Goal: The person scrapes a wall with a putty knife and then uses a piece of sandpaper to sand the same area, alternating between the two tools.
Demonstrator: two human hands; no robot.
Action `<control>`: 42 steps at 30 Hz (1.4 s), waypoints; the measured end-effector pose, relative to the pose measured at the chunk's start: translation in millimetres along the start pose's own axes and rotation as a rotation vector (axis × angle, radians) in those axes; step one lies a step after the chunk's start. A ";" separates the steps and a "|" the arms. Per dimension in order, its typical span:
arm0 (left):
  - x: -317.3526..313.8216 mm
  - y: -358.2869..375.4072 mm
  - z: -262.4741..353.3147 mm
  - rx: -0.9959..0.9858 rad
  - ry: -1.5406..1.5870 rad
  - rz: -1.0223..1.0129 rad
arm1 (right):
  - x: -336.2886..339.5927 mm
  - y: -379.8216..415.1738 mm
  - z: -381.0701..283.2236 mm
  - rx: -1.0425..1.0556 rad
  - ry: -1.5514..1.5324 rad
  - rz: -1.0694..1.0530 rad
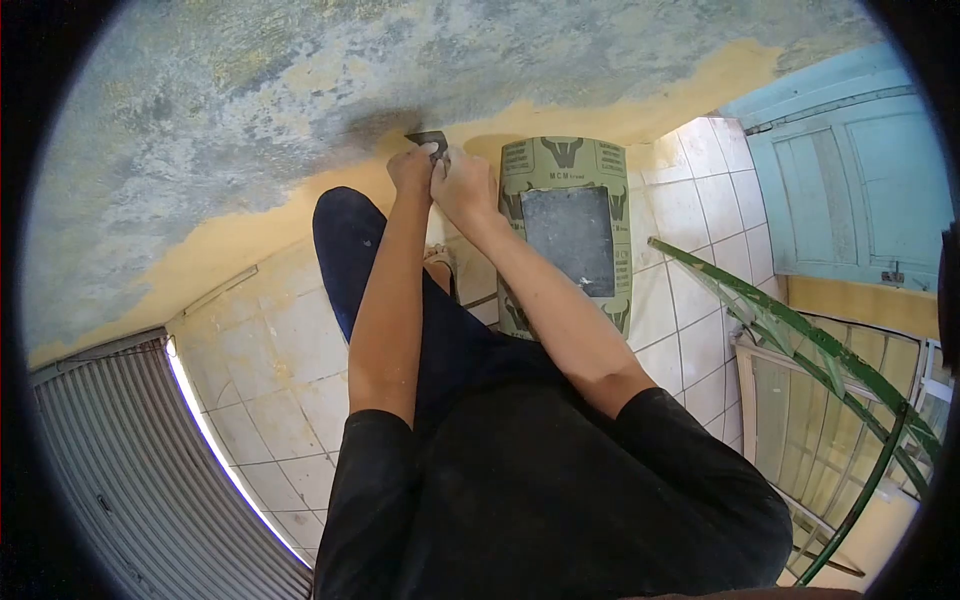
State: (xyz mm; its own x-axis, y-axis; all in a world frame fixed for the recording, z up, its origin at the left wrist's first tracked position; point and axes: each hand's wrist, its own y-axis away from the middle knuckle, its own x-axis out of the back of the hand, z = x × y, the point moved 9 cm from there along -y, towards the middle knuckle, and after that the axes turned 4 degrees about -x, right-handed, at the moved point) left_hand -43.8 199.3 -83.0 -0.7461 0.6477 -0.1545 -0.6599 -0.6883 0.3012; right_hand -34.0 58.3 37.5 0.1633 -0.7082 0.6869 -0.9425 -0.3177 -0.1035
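Both my hands are up against the lower part of the wall, close together. My left hand is closed on a small dark flat piece with angular edges; its exact kind I cannot make out. Fingers curled, my right hand meets the left one and grips the near side of the same piece. The wall surface around it is patchy grey and pale yellow. Just right of my hands is a green printed panel with a horned logo and "MCM" lettering. A dark grey rectangle shows in its middle.
Pale tiles cover the floor. On the left is a ribbed metal shutter. At the right are a light blue door, a slanting green metal bar and a framed grille. My bent knee is near the wall.
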 end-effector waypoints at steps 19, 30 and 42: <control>1.1 9.9 21.6 0.001 -0.082 0.048 | 20.4 8.8 -20.6 -0.004 0.032 0.031; -6.2 12.7 -6.4 0.016 0.078 0.012 | 11.6 9.7 -5.4 0.013 0.004 0.074; -0.7 7.6 14.1 -0.047 -0.045 0.073 | 15.6 1.5 -13.8 0.002 -0.004 0.054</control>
State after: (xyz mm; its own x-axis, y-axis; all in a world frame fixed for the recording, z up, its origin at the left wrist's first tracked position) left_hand -47.0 198.1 -67.4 -0.7882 0.6087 -0.0914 -0.6084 -0.7480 0.2653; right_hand -36.8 55.5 58.0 0.1138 -0.7267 0.6774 -0.9493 -0.2806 -0.1415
